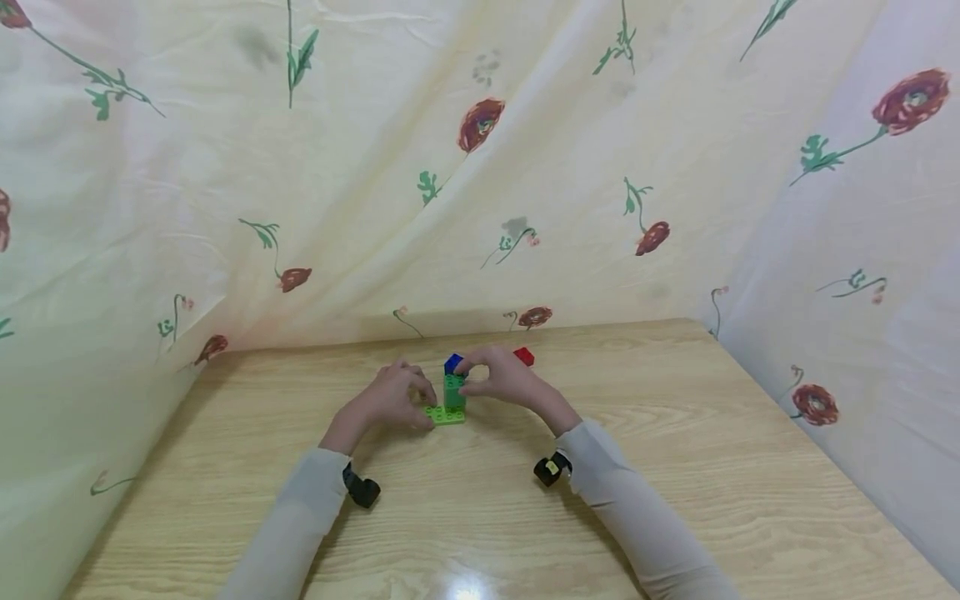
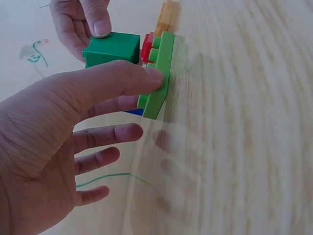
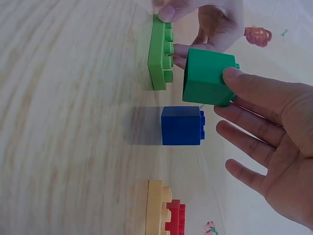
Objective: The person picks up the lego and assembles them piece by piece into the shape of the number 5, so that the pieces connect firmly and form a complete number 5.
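Note:
My left hand (image 1: 392, 395) pinches the end of a flat light green building brick (image 1: 448, 417) lying studs up on the table, with the thumb on its near side. In the left wrist view its other fingers (image 2: 98, 161) are spread apart. Between thumb and fingertips, my right hand (image 1: 504, 377) holds a taller green brick (image 3: 208, 76) upright. The right wrist view shows a small gap between this brick and the studs of the flat one. A blue brick (image 3: 181, 126) stands on the table just beyond, touched by neither hand.
An orange flat brick (image 3: 154, 208) and a red brick (image 3: 176, 218) are close together to the right of the blue one. In the head view, the right hand hides the orange brick. Flowered cloth (image 1: 360, 208) hangs behind the wooden table (image 1: 450, 517) and at its sides.

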`<control>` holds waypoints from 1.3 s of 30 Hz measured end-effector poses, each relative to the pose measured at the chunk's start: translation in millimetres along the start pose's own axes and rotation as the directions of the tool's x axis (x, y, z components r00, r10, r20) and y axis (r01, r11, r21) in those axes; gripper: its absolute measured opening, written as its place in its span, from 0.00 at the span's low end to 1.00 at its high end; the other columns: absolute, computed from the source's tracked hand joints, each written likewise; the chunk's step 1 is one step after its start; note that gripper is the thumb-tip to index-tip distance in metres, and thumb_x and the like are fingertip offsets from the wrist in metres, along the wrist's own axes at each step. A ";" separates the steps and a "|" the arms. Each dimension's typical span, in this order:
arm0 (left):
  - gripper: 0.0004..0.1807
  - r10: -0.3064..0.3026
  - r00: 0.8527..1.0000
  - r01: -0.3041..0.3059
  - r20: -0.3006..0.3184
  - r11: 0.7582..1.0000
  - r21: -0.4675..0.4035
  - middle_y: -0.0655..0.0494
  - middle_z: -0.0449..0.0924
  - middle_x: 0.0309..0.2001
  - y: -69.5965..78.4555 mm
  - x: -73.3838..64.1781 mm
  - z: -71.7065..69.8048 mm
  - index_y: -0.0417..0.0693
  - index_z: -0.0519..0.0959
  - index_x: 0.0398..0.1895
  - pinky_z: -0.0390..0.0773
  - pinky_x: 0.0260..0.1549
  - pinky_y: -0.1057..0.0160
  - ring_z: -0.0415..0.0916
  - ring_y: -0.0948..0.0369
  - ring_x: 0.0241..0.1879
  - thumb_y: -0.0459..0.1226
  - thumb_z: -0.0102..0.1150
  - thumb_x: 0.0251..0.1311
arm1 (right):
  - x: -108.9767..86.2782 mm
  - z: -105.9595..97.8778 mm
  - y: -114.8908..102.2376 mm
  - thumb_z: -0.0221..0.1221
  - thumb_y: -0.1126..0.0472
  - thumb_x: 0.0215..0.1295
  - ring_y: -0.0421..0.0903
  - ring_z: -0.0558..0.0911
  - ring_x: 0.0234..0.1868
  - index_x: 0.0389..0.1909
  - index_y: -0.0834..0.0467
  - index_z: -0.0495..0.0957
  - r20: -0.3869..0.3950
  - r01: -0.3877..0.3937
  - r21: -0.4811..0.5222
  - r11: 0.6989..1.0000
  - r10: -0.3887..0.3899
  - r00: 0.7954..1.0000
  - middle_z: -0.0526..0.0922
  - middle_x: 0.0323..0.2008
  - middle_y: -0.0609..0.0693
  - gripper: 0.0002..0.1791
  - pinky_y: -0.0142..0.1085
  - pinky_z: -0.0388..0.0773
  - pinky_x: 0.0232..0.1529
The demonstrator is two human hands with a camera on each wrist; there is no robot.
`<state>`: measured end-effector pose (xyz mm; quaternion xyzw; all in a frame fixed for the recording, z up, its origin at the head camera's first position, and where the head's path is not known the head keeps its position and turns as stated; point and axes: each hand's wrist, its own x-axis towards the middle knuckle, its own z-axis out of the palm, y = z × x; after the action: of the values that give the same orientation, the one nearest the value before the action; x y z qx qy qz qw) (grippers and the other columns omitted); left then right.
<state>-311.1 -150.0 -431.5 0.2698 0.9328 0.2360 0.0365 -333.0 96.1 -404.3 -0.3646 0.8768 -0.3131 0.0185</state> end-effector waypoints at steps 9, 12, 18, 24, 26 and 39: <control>0.11 0.017 1.000 -0.016 -0.015 1.000 0.010 0.58 0.83 0.46 0.0 -2.6 2.0 0.61 0.88 0.34 0.64 0.58 0.43 0.66 0.55 0.51 0.46 0.79 0.46 | 0.1 4.8 1.2 0.72 0.61 0.61 0.52 0.85 0.56 0.48 0.60 0.87 0.030 -0.004 0.000 1.000 0.004 1.000 0.89 0.49 0.54 0.15 0.53 0.77 0.61; 0.11 0.014 1.000 -0.014 -0.013 1.000 0.013 0.59 0.83 0.45 0.3 -2.6 3.4 0.61 0.88 0.34 0.64 0.58 0.43 0.65 0.56 0.51 0.46 0.79 0.47 | -0.4 6.8 2.2 0.72 0.61 0.61 0.52 0.84 0.56 0.48 0.59 0.87 0.045 -0.017 0.009 1.000 0.016 0.999 0.89 0.50 0.54 0.15 0.52 0.77 0.61; 0.11 0.008 1.000 -0.008 -0.018 1.000 0.011 0.61 0.82 0.43 -0.8 -2.9 5.1 0.62 0.87 0.34 0.64 0.57 0.44 0.64 0.57 0.49 0.46 0.79 0.46 | -1.7 8.0 -0.9 0.72 0.60 0.61 0.51 0.84 0.55 0.47 0.59 0.87 0.065 -0.030 0.017 0.999 0.029 0.997 0.88 0.50 0.54 0.14 0.51 0.78 0.61; 0.11 0.001 1.000 -0.001 -0.022 1.000 0.001 0.64 0.81 0.41 -2.0 -4.1 5.4 0.64 0.87 0.33 0.64 0.55 0.45 0.64 0.58 0.48 0.47 0.79 0.46 | -4.1 4.8 -8.7 0.72 0.61 0.61 0.52 0.84 0.54 0.46 0.59 0.87 0.082 -0.033 0.021 0.999 0.031 0.996 0.89 0.49 0.54 0.14 0.51 0.78 0.61; 0.11 0.000 1.000 0.000 -0.023 1.000 -0.010 0.63 0.81 0.40 -1.5 -4.4 3.8 0.63 0.87 0.33 0.64 0.55 0.45 0.64 0.58 0.49 0.46 0.79 0.46 | -2.7 3.7 -9.8 0.72 0.61 0.61 0.53 0.84 0.53 0.46 0.60 0.87 0.089 -0.029 0.024 0.999 0.027 0.996 0.89 0.48 0.54 0.13 0.51 0.78 0.60; 0.12 -0.028 0.999 0.027 -0.023 0.998 -0.053 0.64 0.82 0.42 1.3 -6.7 4.6 0.63 0.88 0.33 0.67 0.52 0.48 0.64 0.57 0.48 0.44 0.80 0.44 | -2.7 7.0 -12.1 0.73 0.65 0.58 0.57 0.84 0.50 0.40 0.58 0.87 0.111 -0.026 0.092 0.995 0.016 0.994 0.89 0.42 0.51 0.09 0.54 0.79 0.57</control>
<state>-303.9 -150.5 -435.4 0.2532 0.9302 0.2632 0.0359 -321.6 87.5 -403.6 -0.3708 0.8626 -0.3328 0.0871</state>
